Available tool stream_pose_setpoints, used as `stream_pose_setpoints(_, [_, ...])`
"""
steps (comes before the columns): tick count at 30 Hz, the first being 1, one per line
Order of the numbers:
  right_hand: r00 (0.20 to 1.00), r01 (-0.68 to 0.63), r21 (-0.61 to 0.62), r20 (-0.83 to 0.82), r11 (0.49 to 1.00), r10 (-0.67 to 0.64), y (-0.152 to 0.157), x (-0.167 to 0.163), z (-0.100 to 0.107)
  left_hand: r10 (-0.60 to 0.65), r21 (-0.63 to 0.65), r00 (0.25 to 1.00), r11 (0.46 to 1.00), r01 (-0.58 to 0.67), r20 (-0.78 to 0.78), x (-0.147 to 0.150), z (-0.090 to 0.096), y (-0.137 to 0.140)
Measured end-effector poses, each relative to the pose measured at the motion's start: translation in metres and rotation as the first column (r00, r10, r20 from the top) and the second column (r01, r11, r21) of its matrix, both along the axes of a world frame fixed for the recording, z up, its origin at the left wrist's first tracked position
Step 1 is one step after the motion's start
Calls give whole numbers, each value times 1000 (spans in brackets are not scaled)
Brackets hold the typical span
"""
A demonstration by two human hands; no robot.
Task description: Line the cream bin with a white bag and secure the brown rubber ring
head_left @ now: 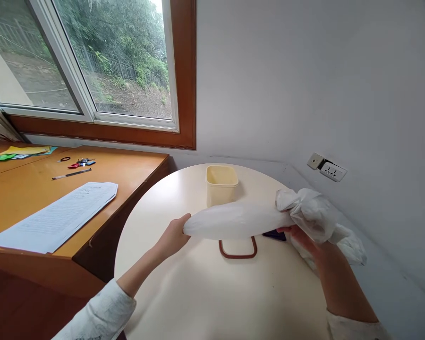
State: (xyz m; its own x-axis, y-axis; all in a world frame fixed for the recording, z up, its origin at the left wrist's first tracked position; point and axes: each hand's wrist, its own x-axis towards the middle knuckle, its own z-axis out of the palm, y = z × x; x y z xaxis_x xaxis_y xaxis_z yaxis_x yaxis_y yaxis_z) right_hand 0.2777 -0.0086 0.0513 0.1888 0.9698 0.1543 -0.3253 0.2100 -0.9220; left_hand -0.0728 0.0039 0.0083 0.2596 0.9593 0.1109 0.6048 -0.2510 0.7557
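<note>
Bag point(237, 221), clasped in left grip point(175, 232) and right grip point(306, 241), partly hides a dark object point(275, 235).

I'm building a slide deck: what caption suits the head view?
Left hand and right hand hold a white plastic bag above a round-edged table, near a pale-yellow tub.

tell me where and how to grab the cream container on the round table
Probably best by the left rim of the cream container, coming from above and the left, fingers inside and thumb outside. It stands upright with its mouth open upward, so the wall can be pinched, while the white bag crosses in front, hiding its base.
</note>
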Motion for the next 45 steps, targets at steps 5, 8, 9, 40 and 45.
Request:
stream_pose_setpoints(5, [962, -191, 276, -139, 942, 236, 27, -9, 52, 118, 35, 984, 992, -124, 133, 9, 0, 10])
stream_pose_setpoints(8, [965, -144, 389, -147, 910, 215, 44, -13, 79, 141, 42, 973, 988, -151, 184, 15, 1, 14])
stream_pose_setpoints(9, [967, -127, 414, -149, 901, 205, 49, -14, 86, 144, 48, 968, 986, -157, 204, 17, 2, 15])
stream_pose_setpoints(40, [974, -189, 246, 172, 951, 149, 119, -43, 104, -41, 351, 886, 909, 226, -463, 88, 84, 119])
stream_pose_setpoints(45, [938, -242, 187, 294, 952, 181, 155, -72, 91, 137, 314, 955, 948, -50, -262, 74, 78, 122])
